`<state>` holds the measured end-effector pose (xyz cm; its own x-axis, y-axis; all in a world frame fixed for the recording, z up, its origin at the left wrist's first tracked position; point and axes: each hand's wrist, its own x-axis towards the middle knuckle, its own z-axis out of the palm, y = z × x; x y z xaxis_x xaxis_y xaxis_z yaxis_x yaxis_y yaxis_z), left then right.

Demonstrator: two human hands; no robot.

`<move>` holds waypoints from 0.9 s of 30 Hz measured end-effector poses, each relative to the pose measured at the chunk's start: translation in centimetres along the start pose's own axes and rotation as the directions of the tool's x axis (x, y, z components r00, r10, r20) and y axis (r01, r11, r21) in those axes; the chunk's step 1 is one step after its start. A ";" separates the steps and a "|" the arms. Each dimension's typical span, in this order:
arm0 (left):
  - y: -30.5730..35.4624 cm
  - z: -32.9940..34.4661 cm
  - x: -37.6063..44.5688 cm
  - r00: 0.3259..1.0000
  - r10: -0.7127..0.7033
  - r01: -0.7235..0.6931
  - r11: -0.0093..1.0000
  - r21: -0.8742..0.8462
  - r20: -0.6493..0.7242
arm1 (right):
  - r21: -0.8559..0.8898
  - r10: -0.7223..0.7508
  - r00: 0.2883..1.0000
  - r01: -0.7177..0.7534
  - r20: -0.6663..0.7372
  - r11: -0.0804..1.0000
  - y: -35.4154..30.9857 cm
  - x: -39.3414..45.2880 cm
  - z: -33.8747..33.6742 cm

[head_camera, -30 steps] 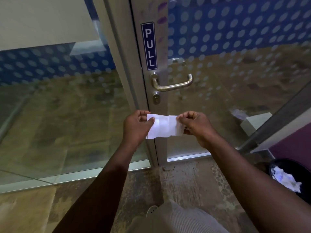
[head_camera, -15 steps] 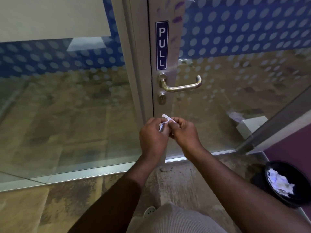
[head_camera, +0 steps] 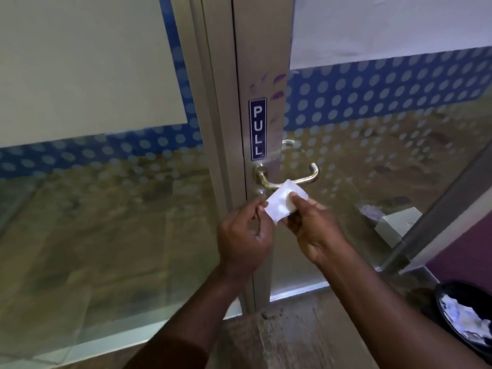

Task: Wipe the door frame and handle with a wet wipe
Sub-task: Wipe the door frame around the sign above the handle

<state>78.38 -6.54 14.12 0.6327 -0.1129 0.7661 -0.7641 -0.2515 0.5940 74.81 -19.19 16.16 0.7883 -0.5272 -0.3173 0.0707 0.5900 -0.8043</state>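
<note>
Both hands pinch a folded white wet wipe [head_camera: 283, 204] just below the door handle [head_camera: 287, 177]. The left hand [head_camera: 245, 235] grips its left edge, while the right hand [head_camera: 311, 225] presses a thumb on top, fingers beneath.

Glass panels [head_camera: 93, 209] with blue dotted film, worn floor [head_camera: 292, 339], black bin [head_camera: 463, 323] at right

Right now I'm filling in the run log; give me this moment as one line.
stage: wipe folded, no wiping yet | left hand: pinches wet wipe | right hand: holds wipe | door handle: untouched | door frame: purple smudges
</note>
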 end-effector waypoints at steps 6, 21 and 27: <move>0.1 -0.4 11.3 0.957 0.287 -0.270 0.936 0.227 -0.048 | 0.105 -0.315 0.947 0.321 -0.063 0.941 -8.1 1.5 3.4; 5.9 -0.9 31.2 0.797 0.596 -0.401 0.403 0.823 0.096 | -0.435 -0.675 -0.006 0.760 0.738 -0.482 -11.0 7.8 8.7; 5.3 -0.4 31.9 0.790 0.611 -0.328 0.366 0.871 0.041 | -0.408 -0.504 0.026 0.625 0.863 -0.665 -10.1 9.5 7.9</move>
<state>94.47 -11.09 41.83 0.0379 -0.2823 0.9586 -0.3783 -0.8919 -0.2477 86.37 -25.36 25.25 0.5125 0.2164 0.8309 0.1963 -0.9716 0.1320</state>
